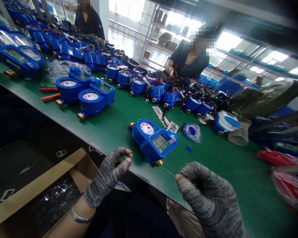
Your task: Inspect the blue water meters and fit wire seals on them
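A blue water meter (155, 140) with a white dial, a small display and brass ends lies on the green table (124, 132) in front of me. My left hand (111, 172), in a grey fingerless glove, is at the table's edge left of the meter. Its thumb and index finger are bent toward each other, and whatever lies between them is too small to tell. My right hand (206, 195), gloved alike, pinches a thin green wire (168, 171) that runs toward the meter's lower brass end. Neither hand touches the meter's body.
More blue meters (91, 99) stand at the left, by red-handled pliers (51, 94). Rows of wired meters (156, 92) line the back, with two people beyond. A bag of blue parts (192, 132) lies right; a cardboard box (39, 188) stands below the table's edge.
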`<action>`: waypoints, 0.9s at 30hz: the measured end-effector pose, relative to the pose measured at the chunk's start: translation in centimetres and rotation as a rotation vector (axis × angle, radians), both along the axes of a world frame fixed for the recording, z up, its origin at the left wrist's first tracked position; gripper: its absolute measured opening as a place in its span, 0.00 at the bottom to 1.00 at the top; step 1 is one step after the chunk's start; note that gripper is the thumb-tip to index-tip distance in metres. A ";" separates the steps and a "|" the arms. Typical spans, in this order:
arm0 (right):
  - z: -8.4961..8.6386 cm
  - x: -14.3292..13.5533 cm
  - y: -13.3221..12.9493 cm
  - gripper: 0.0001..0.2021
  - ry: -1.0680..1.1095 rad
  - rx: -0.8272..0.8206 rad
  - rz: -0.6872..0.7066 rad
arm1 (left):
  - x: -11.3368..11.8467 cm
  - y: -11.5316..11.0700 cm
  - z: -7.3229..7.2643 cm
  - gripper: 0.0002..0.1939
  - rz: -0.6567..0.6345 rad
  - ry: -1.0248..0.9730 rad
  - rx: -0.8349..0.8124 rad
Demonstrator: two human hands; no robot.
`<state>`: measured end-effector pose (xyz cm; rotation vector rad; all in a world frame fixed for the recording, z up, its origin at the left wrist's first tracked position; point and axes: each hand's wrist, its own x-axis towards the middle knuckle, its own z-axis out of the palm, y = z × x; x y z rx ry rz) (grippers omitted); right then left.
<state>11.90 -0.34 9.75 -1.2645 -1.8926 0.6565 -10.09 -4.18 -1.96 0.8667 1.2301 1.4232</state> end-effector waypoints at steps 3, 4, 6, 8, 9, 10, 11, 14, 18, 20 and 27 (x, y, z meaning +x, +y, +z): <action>0.2 -0.1 0.0 0.05 0.007 -0.053 0.030 | 0.0 0.0 0.1 0.16 0.017 -0.025 -0.017; 0.2 -0.1 0.0 0.05 0.010 -0.062 0.027 | 0.0 0.0 0.1 0.16 0.019 -0.035 -0.022; 0.2 -0.2 0.0 0.05 0.021 -0.073 0.010 | -0.1 -0.1 0.0 0.16 0.017 -0.049 -0.027; 0.2 -0.3 0.0 0.05 0.039 -0.076 0.002 | -0.1 -0.1 0.0 0.15 0.021 -0.052 -0.026; 0.1 -0.3 0.0 0.06 0.044 -0.077 0.001 | -0.1 -0.1 0.0 0.15 0.026 -0.050 -0.024; 0.1 -0.3 0.0 0.06 0.046 -0.079 0.000 | -0.2 -0.1 -0.1 0.15 0.030 -0.047 -0.022; 0.1 -0.3 0.0 0.06 0.046 -0.083 0.000 | -0.2 -0.1 -0.1 0.15 0.034 -0.042 -0.020; 0.2 -0.3 0.0 0.06 0.044 -0.088 -0.007 | -0.3 -0.1 -0.3 0.15 0.031 -0.032 -0.010; 0.2 -0.3 0.1 0.05 0.043 -0.072 -0.002 | -0.2 -0.1 -0.2 0.15 0.038 -0.041 -0.008; 0.2 -0.3 0.1 0.05 0.028 -0.062 0.016 | -0.1 -0.1 -0.1 0.14 0.045 -0.041 -0.006; 0.2 -0.2 0.4 0.07 -0.079 -0.026 0.026 | 0.0 -0.2 0.0 0.14 0.044 -0.026 -0.004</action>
